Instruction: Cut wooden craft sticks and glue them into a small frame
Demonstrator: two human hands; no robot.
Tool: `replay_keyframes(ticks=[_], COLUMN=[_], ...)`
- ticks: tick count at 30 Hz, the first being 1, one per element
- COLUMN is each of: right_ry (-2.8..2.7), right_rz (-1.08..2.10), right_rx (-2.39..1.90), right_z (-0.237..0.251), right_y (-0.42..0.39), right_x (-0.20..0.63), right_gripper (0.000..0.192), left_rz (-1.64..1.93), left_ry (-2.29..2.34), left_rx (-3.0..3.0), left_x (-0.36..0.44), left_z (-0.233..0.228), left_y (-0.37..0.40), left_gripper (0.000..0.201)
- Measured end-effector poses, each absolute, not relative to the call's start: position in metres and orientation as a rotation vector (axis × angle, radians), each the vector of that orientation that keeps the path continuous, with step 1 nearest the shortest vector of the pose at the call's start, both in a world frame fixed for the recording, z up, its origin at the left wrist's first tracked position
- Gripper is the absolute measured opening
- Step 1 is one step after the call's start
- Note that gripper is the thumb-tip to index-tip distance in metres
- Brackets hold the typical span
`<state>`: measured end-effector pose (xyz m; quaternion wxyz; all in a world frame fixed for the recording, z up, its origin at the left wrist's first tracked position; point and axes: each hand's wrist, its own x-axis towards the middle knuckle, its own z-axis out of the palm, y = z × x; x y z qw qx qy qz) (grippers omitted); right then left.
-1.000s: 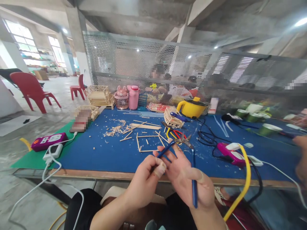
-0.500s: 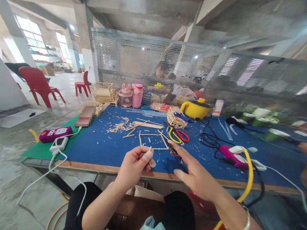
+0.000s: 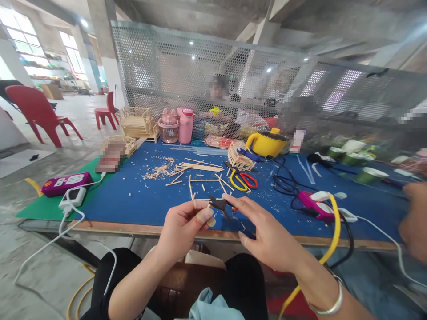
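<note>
Pinched between the thumb and fingers of my left hand (image 3: 187, 224) is a small pale wooden stick, with a rounded end (image 3: 211, 222) showing below the thumb. My right hand (image 3: 270, 233) is wrapped round dark cutting pliers (image 3: 220, 205), whose jaws are at the stick's upper tip by my left fingertips. Whether the jaws touch the wood I cannot tell. Just beyond both hands, thin sticks form a frame (image 3: 205, 180) lying flat on the blue mat (image 3: 133, 204). My fingers hide its near side in part.
Loose sticks (image 3: 203, 166) and wood scraps (image 3: 162, 169) lie past the frame. Scissors (image 3: 239, 180), a small wooden model (image 3: 240, 155) and a yellow pot (image 3: 268, 143) stand to the right. Cables cross near a purple power strip (image 3: 313, 205). Another person's hand (image 3: 413, 222) is at far right.
My right hand has brought the cutting pliers left and turned their jaws to the stick in my left hand. The view has shifted slightly, and another person's hand shows more at right.
</note>
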<state>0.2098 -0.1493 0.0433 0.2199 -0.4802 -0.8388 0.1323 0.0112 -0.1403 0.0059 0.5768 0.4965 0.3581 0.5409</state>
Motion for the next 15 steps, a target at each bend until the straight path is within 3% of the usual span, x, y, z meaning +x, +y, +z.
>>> replay_keyframes(ticks=[15], right_ry=[-2.326], right_rz=[0.237], right_rx=[-1.251], right_z=[0.0463], right_y=[-0.1548], right_x=[0.206], right_gripper=[0.081], left_rz=[1.338], left_ry=[0.781], left_rx=[1.403], left_x=[0.0094], left_z=[0.0034], left_y=[-0.1419], left_gripper=[0.019])
